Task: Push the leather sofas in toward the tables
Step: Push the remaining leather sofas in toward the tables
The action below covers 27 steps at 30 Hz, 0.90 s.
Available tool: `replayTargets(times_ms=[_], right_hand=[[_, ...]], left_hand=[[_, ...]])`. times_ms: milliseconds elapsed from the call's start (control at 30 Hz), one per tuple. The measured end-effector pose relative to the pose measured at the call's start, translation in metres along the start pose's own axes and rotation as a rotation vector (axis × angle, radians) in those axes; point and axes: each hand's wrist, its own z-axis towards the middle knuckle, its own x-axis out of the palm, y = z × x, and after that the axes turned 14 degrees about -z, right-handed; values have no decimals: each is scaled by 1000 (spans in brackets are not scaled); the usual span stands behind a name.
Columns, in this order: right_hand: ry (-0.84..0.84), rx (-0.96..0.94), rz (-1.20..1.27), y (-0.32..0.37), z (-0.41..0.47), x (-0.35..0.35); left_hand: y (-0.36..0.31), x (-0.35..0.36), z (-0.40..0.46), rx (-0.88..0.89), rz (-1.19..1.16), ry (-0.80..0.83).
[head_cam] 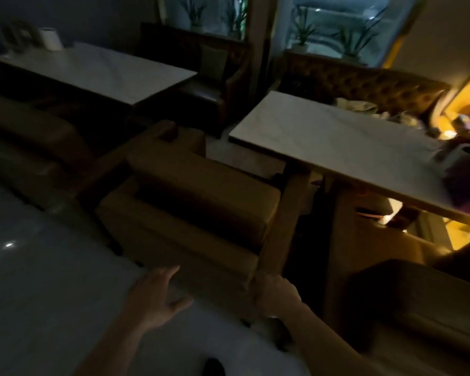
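Note:
A tan leather sofa chair (201, 196) with wooden arms stands in front of me, its back toward me. My left hand (154, 297) lies flat and spread against the chair's back edge. Around the rear end of the chair's right wooden arm (280, 229), my right hand (277, 295) is closed. The chair sits between two pale-topped tables: one at the right (334, 147) and one at the back left (92, 69). A second tan sofa (30, 139) stands at the left table, and part of another (407, 302) shows at the lower right.
Dark tufted sofas (369, 88) line the far side under windows with potted plants. Cloths and clutter lie on the right table's far end (461, 169). A white canister (50, 38) stands at the back of the left table. Pale tiled floor (38, 267) stretches to my left.

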Motion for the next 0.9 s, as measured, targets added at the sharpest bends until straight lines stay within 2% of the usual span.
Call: replayTargets(times_ms=[200, 400, 733, 900], right_hand=[[35, -94, 68, 62, 79, -20], [-29, -28, 99, 75, 127, -37], [43, 148, 100, 94, 168, -23], [89, 329, 129, 131, 188, -7]], left_hand=[[46, -54, 45, -94, 68, -21], [64, -90, 100, -116, 76, -21], [100, -115, 212, 29, 158, 89], [128, -131, 274, 126, 225, 200]])
